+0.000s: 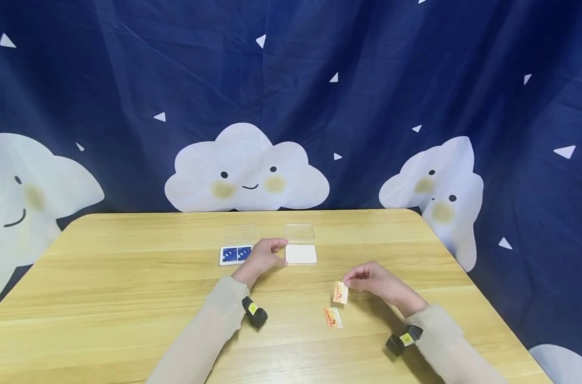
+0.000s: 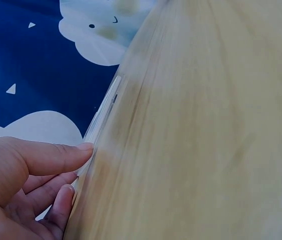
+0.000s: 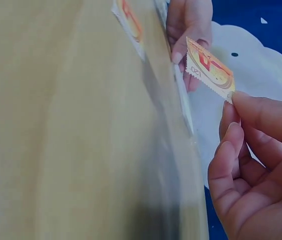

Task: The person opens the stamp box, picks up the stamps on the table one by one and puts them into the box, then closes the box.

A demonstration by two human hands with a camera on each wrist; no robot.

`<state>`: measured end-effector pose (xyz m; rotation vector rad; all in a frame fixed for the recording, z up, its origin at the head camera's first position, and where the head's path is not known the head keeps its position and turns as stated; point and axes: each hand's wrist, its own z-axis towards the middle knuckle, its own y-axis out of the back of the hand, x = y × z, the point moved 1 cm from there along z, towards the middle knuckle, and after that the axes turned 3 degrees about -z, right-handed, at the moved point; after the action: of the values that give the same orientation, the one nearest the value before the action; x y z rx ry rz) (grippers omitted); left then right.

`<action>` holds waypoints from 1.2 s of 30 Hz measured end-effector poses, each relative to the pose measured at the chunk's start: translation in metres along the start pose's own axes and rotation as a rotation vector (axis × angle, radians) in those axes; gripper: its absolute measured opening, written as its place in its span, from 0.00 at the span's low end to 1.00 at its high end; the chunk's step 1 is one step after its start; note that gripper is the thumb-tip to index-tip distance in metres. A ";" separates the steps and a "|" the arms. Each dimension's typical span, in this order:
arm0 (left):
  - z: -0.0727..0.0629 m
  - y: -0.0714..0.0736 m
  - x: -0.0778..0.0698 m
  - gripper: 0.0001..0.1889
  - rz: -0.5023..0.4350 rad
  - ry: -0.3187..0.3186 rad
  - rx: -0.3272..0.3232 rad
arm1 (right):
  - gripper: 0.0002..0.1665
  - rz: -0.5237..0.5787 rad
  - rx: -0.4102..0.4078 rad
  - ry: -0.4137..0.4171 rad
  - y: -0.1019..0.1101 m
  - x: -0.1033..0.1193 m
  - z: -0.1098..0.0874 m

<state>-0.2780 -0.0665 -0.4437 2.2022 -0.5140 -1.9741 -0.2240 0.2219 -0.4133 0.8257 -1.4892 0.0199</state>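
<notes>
My right hand (image 1: 379,285) pinches one corner of an orange and white postage stamp (image 3: 209,70) between thumb and fingertips. The stamp has perforated edges and "1.20" printed on it, and it hangs above the table. A second, similar stamp (image 1: 333,318) lies on the wood just below it in the head view. My left hand (image 1: 263,260) holds the left side of a shallow clear plastic case (image 1: 301,254) with a white inside, thumb at the near corner and index finger at the far one. The transparent lid (image 1: 299,232) of this case lies folded back behind it.
Left of the white case, partly behind my left hand, sits another clear case (image 1: 228,256) with two dark blue stamps inside, its lid (image 1: 240,233) open too. The wooden table (image 1: 128,320) ends at a dark blue curtain (image 1: 291,64) with clouds.
</notes>
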 end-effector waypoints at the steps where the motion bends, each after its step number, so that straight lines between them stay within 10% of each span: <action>1: 0.000 0.000 0.000 0.29 -0.002 0.001 0.000 | 0.14 -0.002 -0.005 0.003 0.000 0.001 0.003; 36: 0.003 -0.001 0.003 0.30 0.000 -0.012 0.000 | 0.13 0.104 -0.152 -0.038 -0.012 0.018 0.086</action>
<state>-0.2807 -0.0661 -0.4468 2.1914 -0.5159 -1.9885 -0.2894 0.1622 -0.4143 0.6285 -1.5479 -0.0309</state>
